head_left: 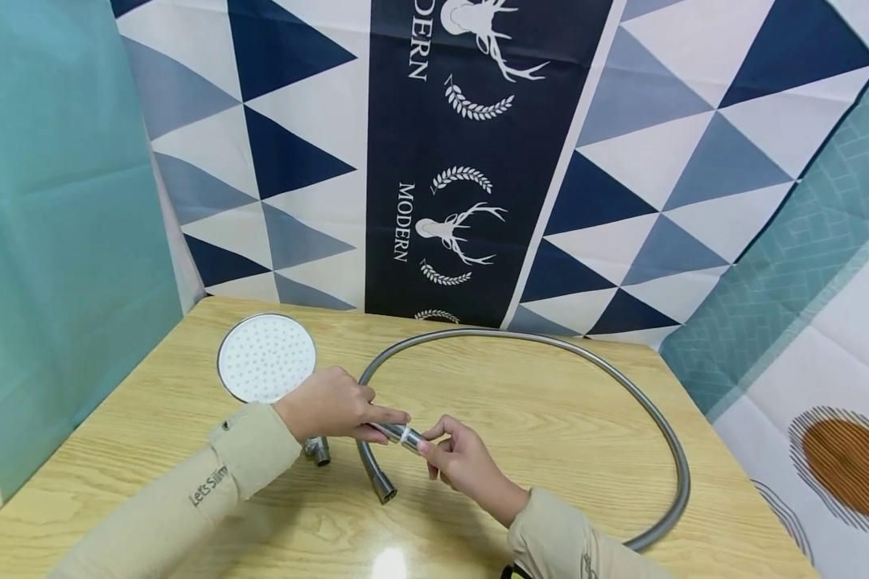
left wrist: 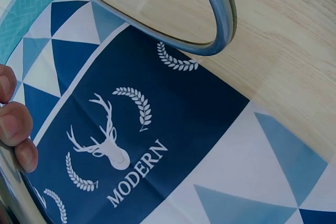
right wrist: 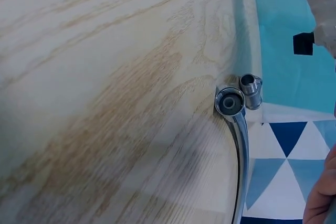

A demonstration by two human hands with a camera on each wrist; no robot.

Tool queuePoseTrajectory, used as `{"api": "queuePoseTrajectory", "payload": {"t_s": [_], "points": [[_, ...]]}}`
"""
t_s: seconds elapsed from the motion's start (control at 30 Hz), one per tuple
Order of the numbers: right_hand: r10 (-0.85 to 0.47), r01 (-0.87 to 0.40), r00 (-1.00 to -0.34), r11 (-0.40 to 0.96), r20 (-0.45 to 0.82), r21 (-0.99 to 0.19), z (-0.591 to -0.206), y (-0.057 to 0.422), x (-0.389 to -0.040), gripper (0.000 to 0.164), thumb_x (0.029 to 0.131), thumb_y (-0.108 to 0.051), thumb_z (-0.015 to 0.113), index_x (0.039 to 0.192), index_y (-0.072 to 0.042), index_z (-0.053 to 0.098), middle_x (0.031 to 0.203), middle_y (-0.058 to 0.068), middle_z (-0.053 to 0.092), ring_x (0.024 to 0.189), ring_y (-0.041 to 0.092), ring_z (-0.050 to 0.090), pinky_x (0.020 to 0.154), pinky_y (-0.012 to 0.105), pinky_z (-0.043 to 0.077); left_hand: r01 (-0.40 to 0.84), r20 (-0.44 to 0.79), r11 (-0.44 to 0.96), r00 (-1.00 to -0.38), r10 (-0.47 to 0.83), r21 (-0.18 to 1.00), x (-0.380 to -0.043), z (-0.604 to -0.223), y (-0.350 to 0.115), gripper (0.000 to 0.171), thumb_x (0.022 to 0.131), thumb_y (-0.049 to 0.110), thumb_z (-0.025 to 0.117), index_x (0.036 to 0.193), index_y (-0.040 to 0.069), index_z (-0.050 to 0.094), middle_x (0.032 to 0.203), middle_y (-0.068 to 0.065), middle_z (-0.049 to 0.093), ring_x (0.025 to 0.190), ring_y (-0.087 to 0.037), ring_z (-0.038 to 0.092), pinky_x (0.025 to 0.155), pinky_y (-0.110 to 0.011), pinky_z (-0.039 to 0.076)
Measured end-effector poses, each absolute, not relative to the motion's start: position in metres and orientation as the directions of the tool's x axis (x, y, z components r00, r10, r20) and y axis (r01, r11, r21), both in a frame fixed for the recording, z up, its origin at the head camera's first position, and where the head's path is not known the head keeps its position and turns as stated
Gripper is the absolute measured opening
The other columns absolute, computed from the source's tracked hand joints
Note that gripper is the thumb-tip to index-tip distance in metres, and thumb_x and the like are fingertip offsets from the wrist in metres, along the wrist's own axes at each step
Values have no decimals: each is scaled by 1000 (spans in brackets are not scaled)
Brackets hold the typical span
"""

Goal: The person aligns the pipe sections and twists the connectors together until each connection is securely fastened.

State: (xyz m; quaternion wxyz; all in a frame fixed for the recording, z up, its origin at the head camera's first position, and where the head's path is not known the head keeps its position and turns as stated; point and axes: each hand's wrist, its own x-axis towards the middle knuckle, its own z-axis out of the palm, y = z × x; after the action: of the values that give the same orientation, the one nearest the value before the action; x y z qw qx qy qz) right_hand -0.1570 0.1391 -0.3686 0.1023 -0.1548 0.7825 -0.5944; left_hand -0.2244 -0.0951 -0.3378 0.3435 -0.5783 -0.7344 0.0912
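Observation:
Over the middle of the table, my left hand [head_left: 333, 406] grips a short chrome tube [head_left: 414, 440] with a white band around it. The index finger lies along the tube, and the palm hides its left part. At its right end, my right hand [head_left: 467, 462] pinches it between thumb and fingertips. Just below the tube lies the flared end [head_left: 385, 487] of a grey metal shower hose [head_left: 550, 339]. In the left wrist view, fingers [left wrist: 16, 124] show at the left edge over shiny metal. The right wrist view catches only part of a hand [right wrist: 321, 195].
A round white shower head [head_left: 264, 358] lies at the left of the wooden table [head_left: 572, 426]. Beside the left wrist is a chrome fitting [head_left: 320, 452]. The hose loops across the back and right side, passing behind the right sleeve. A patterned cloth [head_left: 311, 161] hangs behind the table.

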Motion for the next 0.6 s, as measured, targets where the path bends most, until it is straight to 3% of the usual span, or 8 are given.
{"api": "queuePoseTrajectory", "payload": {"t_s": [0.27,0.43,0.6], "points": [[-328,-124,-944,244,38,-962,-366,140,-160,21,83,-3,72,92,8,57,61,6,61,43,5,40,41,18,29,781,410,331,-107,906,-530,-223,-334,-95,34,83,55,68,112,36,69,52,9,47,42,-2,20,37,-16,24],[-345,-99,-938,209,21,-973,-362,142,-162,19,87,-5,67,90,12,58,58,-1,58,39,5,32,40,18,25,767,414,343,-112,903,-543,-223,-331,-95,35,82,54,68,113,38,68,53,9,48,42,-3,21,37,-17,24],[-374,-113,-927,224,22,-968,-361,142,-159,21,93,-7,61,91,13,60,59,1,56,40,6,32,40,19,26,769,402,336,-112,909,-544,-220,-329,-95,34,83,54,68,113,37,68,53,9,49,43,-3,19,38,-16,23]]}}
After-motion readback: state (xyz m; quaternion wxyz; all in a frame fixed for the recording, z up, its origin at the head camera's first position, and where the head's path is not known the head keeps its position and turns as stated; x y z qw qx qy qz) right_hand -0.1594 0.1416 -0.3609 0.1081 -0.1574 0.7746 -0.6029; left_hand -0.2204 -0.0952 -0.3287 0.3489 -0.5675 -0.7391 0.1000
